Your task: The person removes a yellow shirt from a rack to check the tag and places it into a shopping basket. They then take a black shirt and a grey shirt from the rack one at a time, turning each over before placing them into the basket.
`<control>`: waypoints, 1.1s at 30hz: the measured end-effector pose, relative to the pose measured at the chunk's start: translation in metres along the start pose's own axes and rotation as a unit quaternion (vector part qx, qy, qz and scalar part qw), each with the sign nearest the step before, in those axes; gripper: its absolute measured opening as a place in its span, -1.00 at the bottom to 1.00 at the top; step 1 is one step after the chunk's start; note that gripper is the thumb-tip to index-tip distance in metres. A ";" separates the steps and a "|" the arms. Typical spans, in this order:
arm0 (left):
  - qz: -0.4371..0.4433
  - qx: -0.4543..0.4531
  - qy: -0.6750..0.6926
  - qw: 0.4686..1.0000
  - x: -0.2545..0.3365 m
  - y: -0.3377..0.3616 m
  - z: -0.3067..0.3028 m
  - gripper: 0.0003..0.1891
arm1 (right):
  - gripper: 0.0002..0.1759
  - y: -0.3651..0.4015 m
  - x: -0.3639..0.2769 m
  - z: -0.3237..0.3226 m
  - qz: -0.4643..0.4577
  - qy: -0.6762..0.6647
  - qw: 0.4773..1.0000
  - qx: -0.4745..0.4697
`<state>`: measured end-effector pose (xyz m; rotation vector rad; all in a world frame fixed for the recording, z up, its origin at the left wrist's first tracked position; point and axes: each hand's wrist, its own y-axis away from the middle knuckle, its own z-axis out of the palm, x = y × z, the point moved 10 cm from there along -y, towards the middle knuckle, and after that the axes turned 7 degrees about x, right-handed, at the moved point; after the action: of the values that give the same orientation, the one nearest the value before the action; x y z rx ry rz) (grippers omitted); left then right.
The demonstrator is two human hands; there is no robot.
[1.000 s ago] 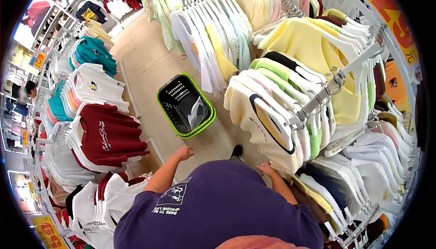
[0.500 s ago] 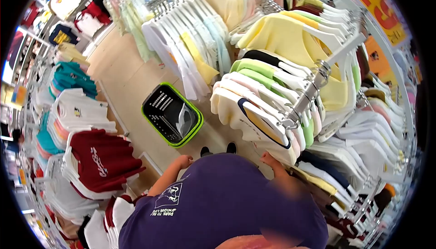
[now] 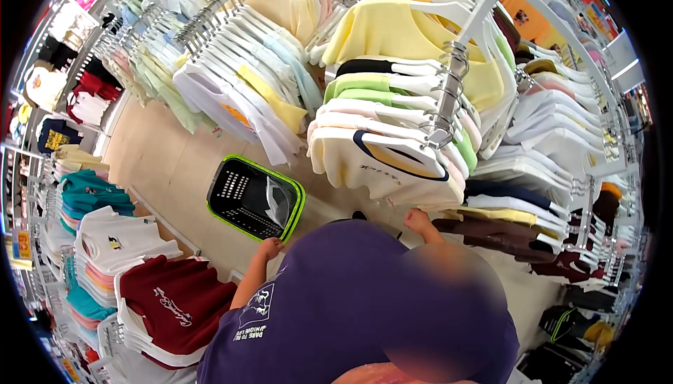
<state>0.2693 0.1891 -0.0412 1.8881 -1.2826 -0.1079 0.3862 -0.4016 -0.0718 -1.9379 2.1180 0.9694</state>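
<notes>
My left hand [image 3: 270, 247] hangs low with its fingers curled shut, right by the near corner of a black shopping basket [image 3: 247, 210] with a bright green rim; no object shows in it. The basket stands on the floor and holds a whitish, see-through item [image 3: 277, 203]. On the other side of my body, my right hand [image 3: 418, 221] is curled in a loose fist with nothing visible in it. Just beyond it hangs a cream T-shirt [image 3: 371, 170] with a navy neckline, at the front of a metal rail [image 3: 449, 93].
Racks of pastel and white shirts [image 3: 228, 107] line the far side. To the left hang a maroon sweatshirt [image 3: 179, 307], a white T-shirt [image 3: 119, 240] and teal tops [image 3: 94, 193]. Brown garments [image 3: 491, 233] hang low on the right. Beige floor [image 3: 154, 142] runs between the racks.
The view has shifted and turned, with the basket and racks lower or further left. My left hand is now closer to the basket's near corner. Both hands remain curled.
</notes>
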 end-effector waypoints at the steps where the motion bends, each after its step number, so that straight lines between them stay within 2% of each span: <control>1: 0.000 -0.004 0.003 1.000 0.003 0.003 -0.005 -0.58 | -0.78 0.000 -0.005 -0.003 0.000 -0.009 1.000 0.011; 3: -0.001 -0.014 0.008 1.000 0.014 0.014 -0.012 -0.57 | -0.78 0.005 -0.013 -0.011 0.000 -0.028 0.999 0.033; 5: 0.104 0.051 0.101 0.988 0.069 0.068 -0.056 -0.58 | -0.77 0.011 -0.021 -0.013 -0.005 -0.044 0.999 0.029; 8: 0.184 0.115 0.189 0.958 0.132 0.124 -0.100 -0.58 | -0.75 0.029 -0.022 -0.020 0.007 -0.056 0.997 0.048; 13: 0.203 0.091 0.190 0.956 0.138 0.109 -0.102 -0.58 | -0.73 0.049 0.012 -0.021 0.070 -0.059 0.991 0.098; 16: 0.203 0.077 0.178 0.960 0.135 0.104 -0.100 -0.59 | -0.74 0.059 0.035 -0.043 0.088 -0.031 0.978 0.189; 19: 0.198 0.067 0.162 0.965 0.128 0.098 -0.096 -0.59 | -0.70 0.064 0.063 -0.069 0.168 -0.127 0.944 0.254; 22: 0.188 0.054 0.146 0.970 0.120 0.090 -0.090 -0.59 | -0.67 0.065 0.073 -0.099 0.256 -0.279 0.881 0.285; 25: 0.169 0.041 0.126 0.977 0.103 0.076 -0.079 -0.59 | -0.71 0.061 0.057 -0.151 0.239 -0.253 0.869 0.353; 27: 0.150 0.032 0.110 0.982 0.088 0.061 -0.068 -0.59 | -0.78 0.061 0.043 -0.185 0.150 -0.325 0.807 0.469; 28: 0.141 0.026 0.101 0.985 0.079 0.054 -0.061 -0.59 | -0.79 0.066 0.022 -0.206 0.143 -0.338 0.807 0.462; 31: 0.113 0.012 0.078 0.990 0.051 0.030 -0.039 -0.59 | -0.83 0.072 -0.020 -0.255 0.097 -0.427 0.746 0.501; 33: 0.096 0.004 0.064 0.993 0.034 0.016 -0.024 -0.60 | -0.76 0.072 -0.043 -0.285 0.030 -0.464 0.713 0.524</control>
<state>0.2857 0.1738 -0.0028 1.7382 -1.3694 0.1184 0.4210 -0.5135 0.2012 -0.5757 1.4735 0.3572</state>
